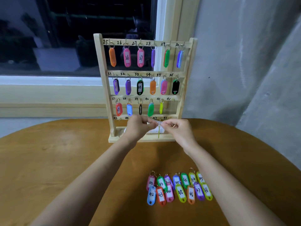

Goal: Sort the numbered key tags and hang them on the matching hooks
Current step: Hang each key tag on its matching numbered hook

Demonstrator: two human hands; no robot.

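- Tag handling is being done at the bottom rail. A small pale piece, probably a key tag though too blurred to read, is being pinched between both hands just in front of the hooks marked 43 to 48.
- The left hand is being held curled, thumb and forefinger closing on the piece's left end. The right hand is being held likewise, its fingertips nipping the right end, seemingly so that a ring can be opened or steered onto a hook.
- A thin yellow-green strip is being shown hanging below the hands; whether it is held or hooked cannot be told.
- The wooden rack is being filled in number order: hooks 25 to 41 are carrying tags, while hook 42 is standing bare.
- Loose tags, numbered 42 to 48 in two rows, are being displayed face up near the table's front edge, likely so the numbers can be read at a glance.
- The round table is being used as the work surface, with a dark window behind the rack.
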